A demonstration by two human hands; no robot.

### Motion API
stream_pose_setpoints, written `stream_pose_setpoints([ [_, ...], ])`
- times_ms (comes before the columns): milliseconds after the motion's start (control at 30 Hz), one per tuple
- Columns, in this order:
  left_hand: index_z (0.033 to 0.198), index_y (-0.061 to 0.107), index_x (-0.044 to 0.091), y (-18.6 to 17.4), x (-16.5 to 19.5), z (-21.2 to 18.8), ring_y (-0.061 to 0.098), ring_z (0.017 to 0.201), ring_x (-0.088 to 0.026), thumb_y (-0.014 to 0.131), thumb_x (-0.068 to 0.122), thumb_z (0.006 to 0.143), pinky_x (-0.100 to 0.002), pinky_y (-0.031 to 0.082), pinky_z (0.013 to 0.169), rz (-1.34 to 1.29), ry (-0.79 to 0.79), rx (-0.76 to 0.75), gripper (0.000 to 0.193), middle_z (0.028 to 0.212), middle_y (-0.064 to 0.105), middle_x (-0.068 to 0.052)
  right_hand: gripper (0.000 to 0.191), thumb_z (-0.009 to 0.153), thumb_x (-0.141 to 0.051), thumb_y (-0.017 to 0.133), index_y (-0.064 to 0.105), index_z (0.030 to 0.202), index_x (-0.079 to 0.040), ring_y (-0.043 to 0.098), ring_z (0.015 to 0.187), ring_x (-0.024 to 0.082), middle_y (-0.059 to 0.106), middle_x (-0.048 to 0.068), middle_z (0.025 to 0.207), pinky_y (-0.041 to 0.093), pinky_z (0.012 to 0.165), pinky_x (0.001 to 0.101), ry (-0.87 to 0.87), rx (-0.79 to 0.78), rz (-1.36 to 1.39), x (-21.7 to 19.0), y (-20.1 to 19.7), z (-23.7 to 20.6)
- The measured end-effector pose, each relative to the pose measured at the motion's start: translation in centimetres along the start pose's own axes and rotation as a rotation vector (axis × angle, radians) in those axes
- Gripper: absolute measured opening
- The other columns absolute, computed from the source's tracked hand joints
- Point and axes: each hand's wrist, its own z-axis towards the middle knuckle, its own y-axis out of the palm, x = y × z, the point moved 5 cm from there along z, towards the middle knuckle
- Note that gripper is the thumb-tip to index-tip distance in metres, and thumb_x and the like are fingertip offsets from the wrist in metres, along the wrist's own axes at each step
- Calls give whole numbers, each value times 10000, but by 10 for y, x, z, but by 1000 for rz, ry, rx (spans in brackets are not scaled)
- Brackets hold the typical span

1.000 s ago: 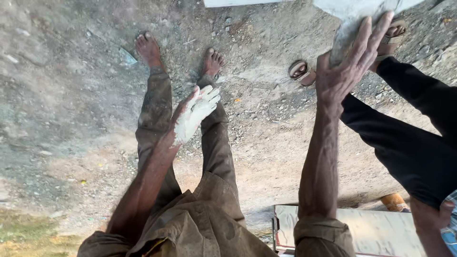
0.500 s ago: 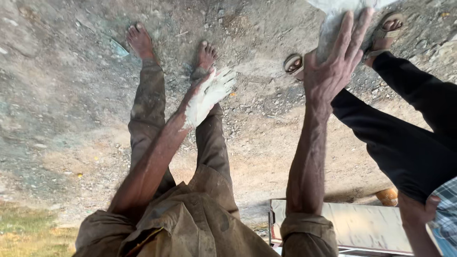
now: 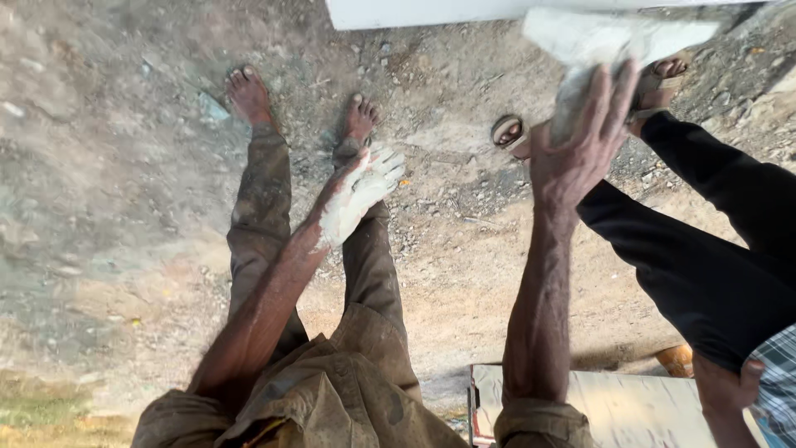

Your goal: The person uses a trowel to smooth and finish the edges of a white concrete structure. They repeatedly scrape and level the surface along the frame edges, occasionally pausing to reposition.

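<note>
My left hand [image 3: 358, 197] hangs over my left leg, fingers spread, its palm and fingers coated in white plaster-like paste, holding nothing. My right hand [image 3: 580, 149] reaches forward and its fingers rest on a lump of white paste [image 3: 609, 46] at the top right. I cannot tell whether it grips the lump or just presses on it. My bare feet [image 3: 249, 93] stand on the dirt below.
A second person in dark trousers [image 3: 705, 257] and sandals [image 3: 507, 134] stands close on the right. A white panel edge [image 3: 431, 12] runs along the top. A pale board [image 3: 630, 406] lies at the bottom right. The ground [image 3: 108, 207] is gravelly dirt.
The view has shifted, so the white panel edge at the top shows now. My left hand has turned slightly, palm more open. My right hand stays on the white lump.
</note>
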Motion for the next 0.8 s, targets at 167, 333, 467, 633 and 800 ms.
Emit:
stream_pose_setpoints([
  [167,1656,269,34,5,2,-2,472,1536,-393,620,417,1057,-507,360,1279,-21,42,5,793,1668,451,-221,968,845,-75,684,354,1744,-219,578,1428,200,233,74,1815,651,1040,355,3,-56,-70,3,0,40],
  [333,1643,335,14,2,2,-8,488,1528,-349,605,450,1057,-476,358,1262,-14,4,32,778,1668,465,-218,972,877,-80,660,314,1770,-246,529,1508,258,202,95,1833,658,1065,374,48,-124,7,-4,7,53],
  [467,1636,361,-18,0,6,-7,488,1538,-361,624,455,1067,-479,366,1289,-33,5,38,785,1660,473,-246,980,889,-89,695,248,1747,-243,400,1627,292,134,81,1795,583,1222,488,-50,-35,27,-9,11,50],
  [633,1634,347,-2,-3,2,4,475,1535,-350,603,487,1043,-481,368,1267,9,-2,66,808,1655,469,-218,984,902,-89,694,198,1739,-237,334,1655,327,99,77,1804,521,1304,549,-95,35,-13,-2,27,49],
  [800,1650,330,-2,-1,-8,3,444,1561,-343,580,511,1052,-479,339,1281,32,-31,48,826,1686,435,-207,855,912,-73,640,380,1719,-180,510,1609,301,274,139,1776,591,1131,482,57,-80,42,0,29,21],
])
